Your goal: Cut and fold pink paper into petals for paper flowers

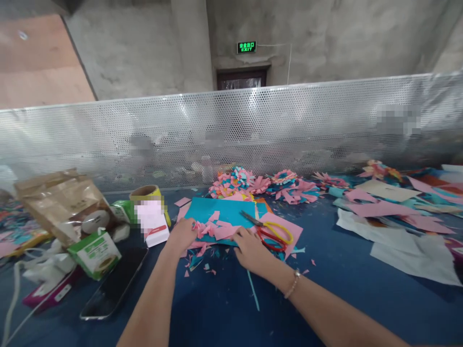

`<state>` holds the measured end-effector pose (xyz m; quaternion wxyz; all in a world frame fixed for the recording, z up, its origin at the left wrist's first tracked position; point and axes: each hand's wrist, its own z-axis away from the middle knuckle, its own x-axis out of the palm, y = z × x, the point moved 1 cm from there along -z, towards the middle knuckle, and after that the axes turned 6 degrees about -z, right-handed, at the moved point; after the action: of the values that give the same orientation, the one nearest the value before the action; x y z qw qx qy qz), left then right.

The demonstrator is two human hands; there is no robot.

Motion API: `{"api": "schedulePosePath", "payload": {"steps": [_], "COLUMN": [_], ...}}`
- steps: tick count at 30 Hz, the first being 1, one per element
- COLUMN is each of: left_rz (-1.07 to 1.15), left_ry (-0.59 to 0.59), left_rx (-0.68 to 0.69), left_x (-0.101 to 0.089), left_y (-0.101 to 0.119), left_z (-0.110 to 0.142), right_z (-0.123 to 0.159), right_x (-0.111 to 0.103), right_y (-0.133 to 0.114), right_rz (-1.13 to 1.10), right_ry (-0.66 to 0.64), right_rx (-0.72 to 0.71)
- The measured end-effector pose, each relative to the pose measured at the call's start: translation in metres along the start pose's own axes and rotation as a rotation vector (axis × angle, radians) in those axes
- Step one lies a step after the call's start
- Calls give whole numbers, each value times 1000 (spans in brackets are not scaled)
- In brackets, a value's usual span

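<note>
A fringed pink paper strip stretches between my two hands, just above a blue paper sheet. My left hand is closed on its left end, where cut fringes bunch beside the fingertips. The fingers of my right hand are bent and pinch the strip's other end. Red-and-yellow-handled scissors lie partly open beside my right hand, over a pink paper sheet. Small pink and blue scraps are scattered below my hands.
Fringed paper flowers line the back, below a perforated metal screen. At left are a phone, a green box, a brown bag and a tape roll. Loose paper covers the right side.
</note>
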<state>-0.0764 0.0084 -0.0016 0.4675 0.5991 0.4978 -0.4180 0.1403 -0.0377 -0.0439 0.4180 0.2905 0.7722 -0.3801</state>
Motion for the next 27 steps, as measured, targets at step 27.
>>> {"api": "schedulePosePath", "payload": {"steps": [27], "left_rz": [621], "left_ry": [-239], "left_rx": [323], "left_x": [-21], "left_y": [45], "left_z": [17], "right_z": [-14], "right_x": [-9], "right_y": [13], "right_rz": [-772], "right_ry": [87], "right_rx": [120]}}
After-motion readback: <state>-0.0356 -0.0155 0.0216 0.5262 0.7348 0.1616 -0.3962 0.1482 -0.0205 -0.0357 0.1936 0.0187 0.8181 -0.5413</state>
